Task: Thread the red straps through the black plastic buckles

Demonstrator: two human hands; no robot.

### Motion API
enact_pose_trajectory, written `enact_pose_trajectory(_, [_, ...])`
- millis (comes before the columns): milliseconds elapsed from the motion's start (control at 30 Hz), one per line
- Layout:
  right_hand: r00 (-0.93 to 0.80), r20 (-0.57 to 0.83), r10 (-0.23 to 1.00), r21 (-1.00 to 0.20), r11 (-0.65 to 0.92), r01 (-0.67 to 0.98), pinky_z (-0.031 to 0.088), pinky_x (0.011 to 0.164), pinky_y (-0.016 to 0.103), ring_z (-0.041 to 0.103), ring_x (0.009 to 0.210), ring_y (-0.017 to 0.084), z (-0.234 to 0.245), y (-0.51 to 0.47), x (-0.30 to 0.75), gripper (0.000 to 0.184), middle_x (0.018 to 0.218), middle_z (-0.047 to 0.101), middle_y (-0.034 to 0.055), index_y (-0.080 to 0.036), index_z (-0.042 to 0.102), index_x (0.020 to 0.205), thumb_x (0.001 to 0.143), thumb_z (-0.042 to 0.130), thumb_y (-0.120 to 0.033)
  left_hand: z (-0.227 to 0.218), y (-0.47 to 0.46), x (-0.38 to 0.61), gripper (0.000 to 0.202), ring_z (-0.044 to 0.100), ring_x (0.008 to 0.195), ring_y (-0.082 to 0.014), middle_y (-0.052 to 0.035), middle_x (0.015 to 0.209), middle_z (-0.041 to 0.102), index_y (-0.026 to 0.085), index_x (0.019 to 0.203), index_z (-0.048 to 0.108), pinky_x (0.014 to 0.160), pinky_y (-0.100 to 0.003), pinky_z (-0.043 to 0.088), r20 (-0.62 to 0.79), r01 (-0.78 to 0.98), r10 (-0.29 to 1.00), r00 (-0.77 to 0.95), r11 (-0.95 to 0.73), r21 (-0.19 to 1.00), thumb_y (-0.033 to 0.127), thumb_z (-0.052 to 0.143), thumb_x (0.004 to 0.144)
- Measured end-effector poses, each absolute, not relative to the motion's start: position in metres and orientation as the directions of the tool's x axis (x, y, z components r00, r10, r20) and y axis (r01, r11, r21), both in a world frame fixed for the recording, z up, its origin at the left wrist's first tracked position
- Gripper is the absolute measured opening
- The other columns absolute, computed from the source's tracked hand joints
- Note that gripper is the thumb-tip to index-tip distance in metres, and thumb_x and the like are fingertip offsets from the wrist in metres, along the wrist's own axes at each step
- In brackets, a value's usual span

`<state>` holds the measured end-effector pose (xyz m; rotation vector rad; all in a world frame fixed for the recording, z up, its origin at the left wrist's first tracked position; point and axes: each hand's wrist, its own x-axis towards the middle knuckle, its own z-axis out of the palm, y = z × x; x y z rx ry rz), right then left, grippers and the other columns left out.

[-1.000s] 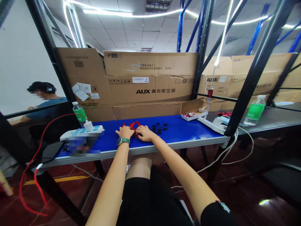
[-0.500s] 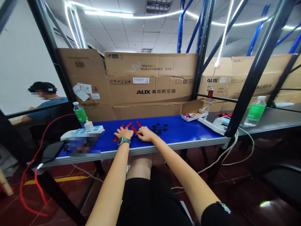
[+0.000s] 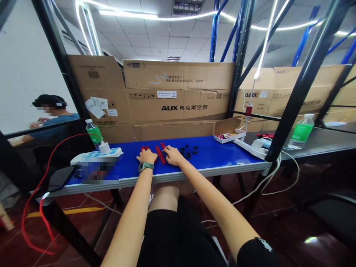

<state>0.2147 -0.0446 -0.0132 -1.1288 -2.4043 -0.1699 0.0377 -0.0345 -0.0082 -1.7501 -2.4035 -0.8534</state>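
Observation:
On the blue table lie several flat red strips, set side by side between my two hands. My left hand, with a green watch on its wrist, rests flat on the left strips, fingers stretched out. My right hand lies on the table at the right of the strips, fingertips touching the rightmost one. Just right of that hand is a small heap of black rings.
A white power strip and a green bottle stand at the left, with a red cable hanging down. An open cardboard box sits at the back right. Cardboard sheets wall the back. Another person sits at far left.
The red strips were bunched under both hands, then fanned out, and now lie straighter and closer together. Both hands stayed on them and shifted only slightly.

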Motion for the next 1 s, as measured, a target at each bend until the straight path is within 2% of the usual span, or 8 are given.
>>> enact_pose_trajectory(100, [-0.507,0.423,0.751,-0.038,0.574,0.818,0.034,0.102,0.05,0.044,0.124,0.03,-0.012,-0.05,0.216,0.034,0.13,0.061,0.0103,-0.024,0.069,0.121,0.095,0.048,-0.032,-0.008,-0.03,0.036,0.033,0.063,0.111,-0.0358,-0.0197,0.119,0.068,0.017,0.104,0.075,0.09,-0.044,0.047,0.317,0.919,0.913,-0.258,0.131,0.371,0.026,0.06,0.076])
enact_pose_trajectory(233, [-0.587,0.424,0.69,0.005,0.646,0.764,0.03,0.103,0.05,0.037,0.129,0.029,-0.01,-0.054,0.214,0.038,0.135,0.058,0.0093,-0.026,0.062,0.131,0.1,0.044,-0.04,-0.01,-0.024,0.034,0.029,0.067,0.107,-0.0289,-0.0168,0.113,0.071,0.018,0.101,0.075,0.087,-0.033,0.048,0.326,0.929,0.935,-0.139,0.009,0.371,0.025,0.059,0.078])
enact_pose_trajectory(467, [-0.668,0.309,0.677,-0.01,0.705,0.71,0.022,0.112,0.056,0.027,0.144,0.028,-0.016,-0.045,0.212,0.042,0.149,0.051,0.0046,-0.032,0.052,0.141,0.102,0.037,-0.035,-0.016,-0.016,0.034,0.031,0.065,0.111,-0.028,-0.0179,0.12,0.069,0.016,0.102,0.072,0.09,-0.032,0.048,0.328,0.927,0.935,-0.136,0.003,0.375,0.036,0.054,0.087])
enact_pose_trajectory(567, [-0.616,0.371,0.695,-0.019,0.668,0.744,0.018,0.117,0.055,0.024,0.148,0.025,-0.018,-0.044,0.213,0.047,0.156,0.042,0.0062,-0.027,0.046,0.146,0.1,0.038,-0.028,-0.018,-0.013,0.032,0.036,0.064,0.114,-0.0264,-0.0162,0.123,0.068,0.016,0.11,0.068,0.093,-0.032,0.048,0.326,0.93,0.938,-0.12,-0.008,0.367,0.041,0.057,0.088])
enact_pose_trajectory(633, [-0.525,0.409,0.747,-0.035,0.587,0.809,0.022,0.117,0.052,0.029,0.147,0.025,-0.018,-0.045,0.214,0.046,0.154,0.044,0.0102,-0.021,0.049,0.144,0.099,0.039,-0.027,-0.02,-0.011,0.03,0.037,0.063,0.116,-0.0254,-0.0149,0.126,0.067,0.016,0.116,0.066,0.094,-0.031,0.047,0.322,0.934,0.94,-0.11,-0.013,0.358,0.039,0.058,0.088])
enact_pose_trajectory(767, [-0.46,0.353,0.815,-0.03,0.501,0.865,0.038,0.107,0.045,0.056,0.123,0.026,-0.015,-0.047,0.214,0.038,0.129,0.064,0.0148,-0.016,0.062,0.126,0.101,0.037,-0.03,-0.021,-0.008,0.026,0.032,0.064,0.115,-0.0245,-0.011,0.125,0.069,0.022,0.119,0.068,0.094,-0.032,0.049,0.312,0.938,0.945,-0.094,-0.021,0.345,0.033,0.056,0.091])
enact_pose_trajectory(867, [-0.562,0.355,0.747,0.001,0.601,0.8,0.042,0.101,0.04,0.06,0.116,0.025,-0.012,-0.048,0.215,0.035,0.122,0.068,0.0116,-0.019,0.065,0.123,0.1,0.041,-0.028,-0.021,-0.008,0.022,0.032,0.066,0.113,-0.0247,-0.0092,0.124,0.071,0.026,0.121,0.069,0.093,-0.032,0.049,0.304,0.94,0.949,-0.085,-0.024,0.339,0.03,0.054,0.093])
enact_pose_trajectory(1000, [-0.676,0.381,0.631,-0.049,0.743,0.667,0.042,0.103,0.035,0.056,0.123,0.022,-0.011,-0.046,0.216,0.038,0.132,0.064,0.0091,-0.02,0.061,0.133,0.099,0.044,-0.026,-0.02,-0.009,0.021,0.033,0.066,0.112,-0.025,-0.0094,0.123,0.071,0.025,0.122,0.069,0.093,-0.033,0.05,0.32,0.946,0.945,-0.071,-0.039,0.322,0.031,0.052,0.094])
